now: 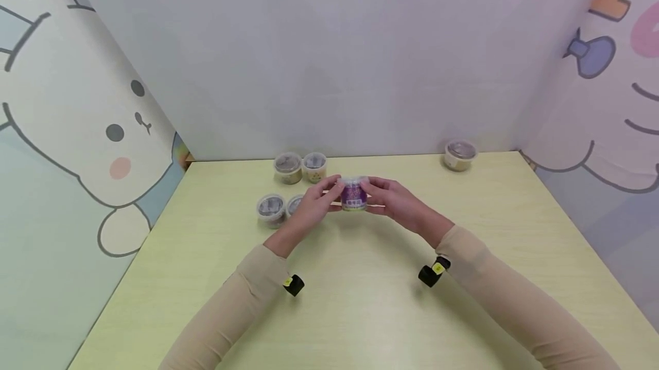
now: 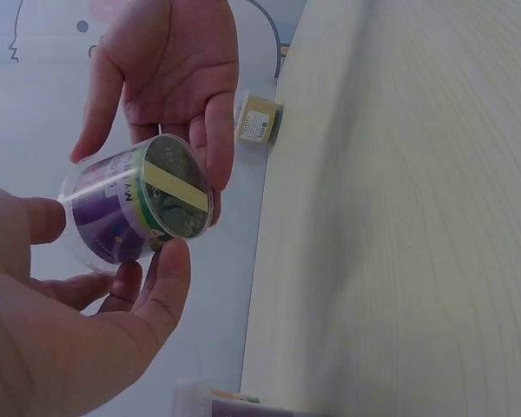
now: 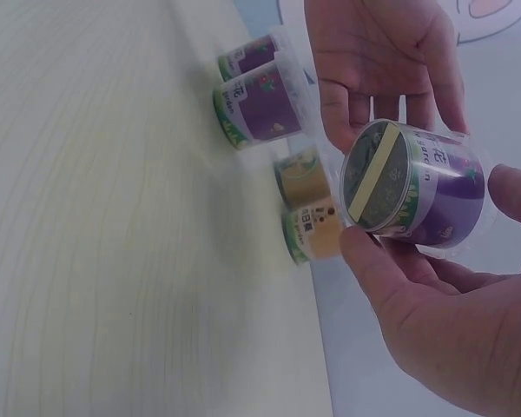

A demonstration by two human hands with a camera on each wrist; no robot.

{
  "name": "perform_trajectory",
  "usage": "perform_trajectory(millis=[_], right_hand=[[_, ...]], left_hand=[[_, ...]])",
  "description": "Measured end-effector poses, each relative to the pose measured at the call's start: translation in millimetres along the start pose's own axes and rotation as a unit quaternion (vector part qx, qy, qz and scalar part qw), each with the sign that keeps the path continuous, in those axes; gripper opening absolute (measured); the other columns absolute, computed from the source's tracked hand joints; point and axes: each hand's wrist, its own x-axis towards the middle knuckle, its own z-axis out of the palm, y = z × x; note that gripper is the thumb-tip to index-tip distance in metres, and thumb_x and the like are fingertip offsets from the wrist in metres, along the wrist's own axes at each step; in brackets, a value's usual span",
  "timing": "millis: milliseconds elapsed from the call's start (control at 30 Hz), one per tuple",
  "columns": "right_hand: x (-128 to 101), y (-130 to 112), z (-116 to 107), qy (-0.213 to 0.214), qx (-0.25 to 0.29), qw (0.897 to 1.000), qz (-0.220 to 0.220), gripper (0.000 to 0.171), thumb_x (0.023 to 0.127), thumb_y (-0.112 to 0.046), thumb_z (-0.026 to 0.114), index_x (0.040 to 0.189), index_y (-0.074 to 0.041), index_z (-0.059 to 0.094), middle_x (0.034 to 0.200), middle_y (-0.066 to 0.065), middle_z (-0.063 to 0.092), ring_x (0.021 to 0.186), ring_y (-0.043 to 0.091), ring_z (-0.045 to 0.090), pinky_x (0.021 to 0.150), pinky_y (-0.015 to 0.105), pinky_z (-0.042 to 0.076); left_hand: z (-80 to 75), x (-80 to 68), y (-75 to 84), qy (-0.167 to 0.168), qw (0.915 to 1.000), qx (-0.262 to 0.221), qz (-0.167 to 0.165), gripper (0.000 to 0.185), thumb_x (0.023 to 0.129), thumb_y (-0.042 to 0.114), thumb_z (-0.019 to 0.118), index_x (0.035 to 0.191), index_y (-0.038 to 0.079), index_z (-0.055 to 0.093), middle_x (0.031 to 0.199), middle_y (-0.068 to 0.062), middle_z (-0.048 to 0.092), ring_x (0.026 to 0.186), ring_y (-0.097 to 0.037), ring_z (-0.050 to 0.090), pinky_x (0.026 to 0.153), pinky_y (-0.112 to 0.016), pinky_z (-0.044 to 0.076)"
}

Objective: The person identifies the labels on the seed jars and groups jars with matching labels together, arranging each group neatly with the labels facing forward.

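Note:
Both hands hold up a small clear plastic tub with a purple label (image 1: 354,195) above the table, one hand on each side of it. The left hand (image 1: 315,203) grips its left side, thumb toward the head camera. From the right, the right hand (image 1: 400,205) grips it in the same manner. In the left wrist view the tub (image 2: 113,204) is tilted, its round base with a pale yellow strip (image 2: 178,185) facing that camera. The right wrist view also shows this tub (image 3: 447,191) between the thumb and fingers of the right hand (image 3: 469,326).
On the pale wooden table (image 1: 360,301), two tubs with tan labels (image 1: 288,168) stand at the back. Nearer are two purple-labelled tubs (image 3: 259,106), one partly behind the left hand in the head view. Another lidded tub (image 1: 460,155) stands back right, by the wall (image 1: 360,72).

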Motion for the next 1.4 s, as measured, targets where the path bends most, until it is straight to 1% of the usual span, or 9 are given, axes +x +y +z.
perform_trajectory(millis=[200, 467, 600, 667, 833, 900, 1100, 1233, 1400], right_hand=[[0, -2, 1, -0.011, -0.018, 1.000, -0.007, 0.069, 0.105, -0.040, 0.055, 0.155, 0.001, 0.031, 0.146, 0.021, 0.046, 0.134, 0.036, 0.049, 0.109, 0.045, 0.044], [7, -7, 0, -0.016, -0.066, 0.997, -0.030, 0.078, 0.099, -0.042, 0.066, 0.157, -0.003, 0.030, 0.146, 0.016, 0.050, 0.132, 0.030, 0.054, 0.102, 0.044, 0.050], [11, -10, 3, -0.010, -0.109, 0.993, -0.032, 0.082, 0.095, -0.042, 0.071, 0.157, -0.007, 0.031, 0.143, 0.013, 0.053, 0.127, 0.027, 0.057, 0.103, 0.046, 0.050], [13, -11, 4, -0.009, -0.143, 0.989, -0.034, 0.081, 0.095, -0.042, 0.072, 0.157, -0.008, 0.033, 0.140, 0.011, 0.054, 0.125, 0.026, 0.059, 0.103, 0.047, 0.049], [17, -12, 11, -0.014, -0.223, 0.974, -0.038, 0.087, 0.092, -0.043, 0.076, 0.158, -0.009, 0.032, 0.138, 0.007, 0.056, 0.124, 0.024, 0.059, 0.101, 0.044, 0.051], [18, -11, 14, -0.020, -0.248, 0.967, -0.044, 0.088, 0.092, -0.041, 0.077, 0.159, -0.007, 0.031, 0.140, 0.009, 0.055, 0.126, 0.027, 0.058, 0.100, 0.042, 0.052], [23, -1, 18, -0.045, -0.306, 0.947, -0.084, 0.084, 0.093, -0.028, 0.077, 0.158, -0.003, 0.030, 0.144, 0.015, 0.051, 0.129, 0.034, 0.055, 0.098, 0.041, 0.053], [29, 11, 18, -0.048, -0.318, 0.941, -0.101, 0.085, 0.092, -0.027, 0.078, 0.158, -0.003, 0.030, 0.144, 0.014, 0.052, 0.129, 0.032, 0.055, 0.102, 0.041, 0.051], [35, 21, 18, -0.048, -0.320, 0.941, -0.100, 0.085, 0.092, -0.027, 0.079, 0.158, -0.005, 0.030, 0.140, 0.014, 0.055, 0.129, 0.031, 0.054, 0.104, 0.043, 0.048]], left_hand=[[-7.5, -1.7, 5.4, -0.021, 0.9996, 0.020, -0.005, 0.056, 0.109, 0.034, 0.050, 0.154, 0.003, 0.039, 0.138, -0.016, 0.050, 0.119, -0.030, 0.059, 0.097, -0.039, 0.054], [-34.1, 3.2, 31.8, -0.098, 0.9876, 0.123, -0.003, 0.061, 0.106, 0.036, 0.055, 0.154, 0.002, 0.038, 0.139, -0.014, 0.055, 0.123, -0.028, 0.057, 0.098, -0.040, 0.053], [-47.3, 2.3, 43.7, -0.133, 0.9711, 0.198, 0.001, 0.061, 0.105, 0.035, 0.058, 0.153, 0.002, 0.040, 0.135, -0.010, 0.057, 0.119, -0.025, 0.058, 0.101, -0.042, 0.051], [-52.6, 2.5, 46.6, -0.150, 0.9622, 0.227, 0.014, 0.052, 0.104, 0.031, 0.060, 0.145, 0.001, 0.049, 0.128, -0.012, 0.061, 0.114, -0.025, 0.060, 0.101, -0.044, 0.051], [-61.1, 3.6, 45.7, -0.174, 0.9497, 0.258, 0.035, 0.034, 0.101, 0.021, 0.067, 0.127, 0.001, 0.061, 0.115, -0.011, 0.068, 0.108, -0.023, 0.065, 0.098, -0.042, 0.052], [-62.5, 3.6, 43.7, -0.175, 0.9420, 0.283, 0.044, 0.039, 0.099, 0.020, 0.069, 0.132, 0.001, 0.060, 0.119, -0.011, 0.068, 0.110, -0.023, 0.065, 0.098, -0.040, 0.053], [-61.2, 5.6, 35.8, -0.175, 0.9051, 0.380, 0.075, 0.041, 0.096, 0.019, 0.072, 0.131, 0.000, 0.063, 0.123, -0.011, 0.067, 0.117, -0.032, 0.061, 0.100, -0.041, 0.051], [-58.8, 4.8, 30.1, -0.167, 0.8947, 0.407, 0.077, 0.037, 0.094, 0.017, 0.073, 0.126, 0.000, 0.065, 0.121, -0.011, 0.067, 0.114, -0.034, 0.062, 0.096, -0.043, 0.053], [-56.3, 4.0, 24.4, -0.154, 0.8800, 0.444, 0.069, 0.047, 0.094, 0.019, 0.074, 0.133, -0.004, 0.061, 0.131, -0.017, 0.064, 0.108, -0.030, 0.068, 0.095, -0.042, 0.054]])
